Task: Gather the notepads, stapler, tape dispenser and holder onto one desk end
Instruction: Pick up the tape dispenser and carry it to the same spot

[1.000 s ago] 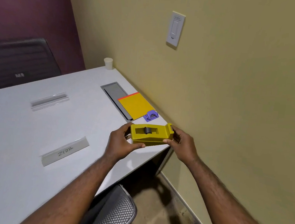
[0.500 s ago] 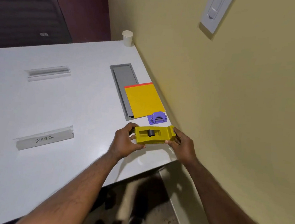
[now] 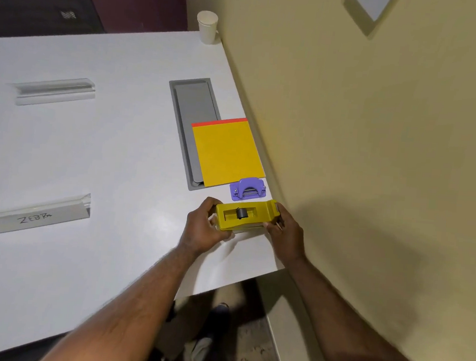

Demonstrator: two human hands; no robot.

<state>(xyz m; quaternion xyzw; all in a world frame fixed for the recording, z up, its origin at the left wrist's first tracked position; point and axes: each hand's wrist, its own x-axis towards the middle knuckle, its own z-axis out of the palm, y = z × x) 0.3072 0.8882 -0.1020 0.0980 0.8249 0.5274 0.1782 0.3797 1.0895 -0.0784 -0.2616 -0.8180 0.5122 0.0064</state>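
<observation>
Gripping the yellow tape dispenser (image 3: 245,217) by its 2 ends, left hand (image 3: 204,229) and right hand (image 3: 285,233) are lowering it level, likely keeping it beside the purple stapler (image 3: 247,189) just beyond the fingers.

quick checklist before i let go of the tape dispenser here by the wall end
1. Both hands on the tape dispenser, left hand and right hand: ok.
2. Dispenser fully resting on the desk: cannot tell.
3. Clear of the purple stapler: ok, small gap.
4. Yellow notepad already at this end: ok.
5. Away from the near desk edge: ok.
6. All items gathered: not ok, the holder marked ZEBRA sits far left.
</observation>
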